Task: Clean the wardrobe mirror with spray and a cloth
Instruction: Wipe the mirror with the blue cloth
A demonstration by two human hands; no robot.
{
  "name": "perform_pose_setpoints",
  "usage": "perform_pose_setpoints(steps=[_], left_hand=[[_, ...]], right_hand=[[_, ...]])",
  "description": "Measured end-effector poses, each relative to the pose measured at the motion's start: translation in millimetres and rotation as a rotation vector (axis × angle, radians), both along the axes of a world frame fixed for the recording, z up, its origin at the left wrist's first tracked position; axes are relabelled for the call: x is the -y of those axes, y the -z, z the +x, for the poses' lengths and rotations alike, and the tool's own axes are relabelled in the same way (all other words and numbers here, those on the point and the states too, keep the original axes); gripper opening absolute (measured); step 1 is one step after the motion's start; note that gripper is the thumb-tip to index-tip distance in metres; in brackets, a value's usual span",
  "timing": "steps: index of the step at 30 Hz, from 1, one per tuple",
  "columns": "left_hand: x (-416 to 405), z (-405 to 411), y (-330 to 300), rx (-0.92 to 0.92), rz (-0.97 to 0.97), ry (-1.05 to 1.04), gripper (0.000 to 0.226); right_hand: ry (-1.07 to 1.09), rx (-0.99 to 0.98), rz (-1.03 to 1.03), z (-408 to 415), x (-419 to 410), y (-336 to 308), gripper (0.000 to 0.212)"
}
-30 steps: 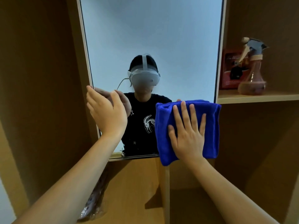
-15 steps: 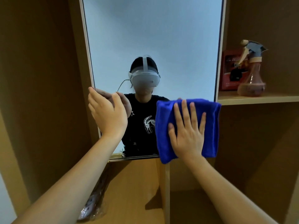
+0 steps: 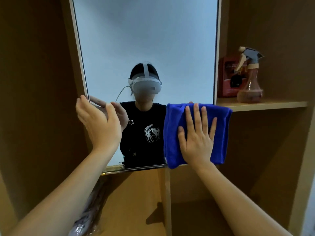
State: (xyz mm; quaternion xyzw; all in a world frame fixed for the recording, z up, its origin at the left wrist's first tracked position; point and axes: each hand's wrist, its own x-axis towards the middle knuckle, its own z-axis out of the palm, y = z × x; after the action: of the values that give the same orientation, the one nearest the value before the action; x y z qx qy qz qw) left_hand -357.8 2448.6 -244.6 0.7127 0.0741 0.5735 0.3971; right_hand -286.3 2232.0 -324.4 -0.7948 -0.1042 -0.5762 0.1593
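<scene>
The blue cloth lies folded flat against the lower right corner of the wardrobe mirror, soft and light enough, by its look, to bunch or slide unless pressed from behind with a whole palm. The right hand does that, fingers straight and spread on it, arm reaching up from below. The left hand steadies the mirror's left edge, fingers straight and close together. The spray bottle stands on the shelf to the right, well apart.
</scene>
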Motion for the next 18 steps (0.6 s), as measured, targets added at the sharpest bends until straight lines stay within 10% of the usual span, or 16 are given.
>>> perform_pose_setpoints(steps=[7, 18], left_hand=[[75, -11, 48, 0.025, 0.515, 0.266, 0.038], [111, 8, 56, -0.283, 0.445, 0.354, 0.03]], right_hand=[[-0.038, -0.144, -0.047, -11, 7, 34, 0.059], [-0.269, -0.169, 0.015, -38, 42, 14, 0.06]])
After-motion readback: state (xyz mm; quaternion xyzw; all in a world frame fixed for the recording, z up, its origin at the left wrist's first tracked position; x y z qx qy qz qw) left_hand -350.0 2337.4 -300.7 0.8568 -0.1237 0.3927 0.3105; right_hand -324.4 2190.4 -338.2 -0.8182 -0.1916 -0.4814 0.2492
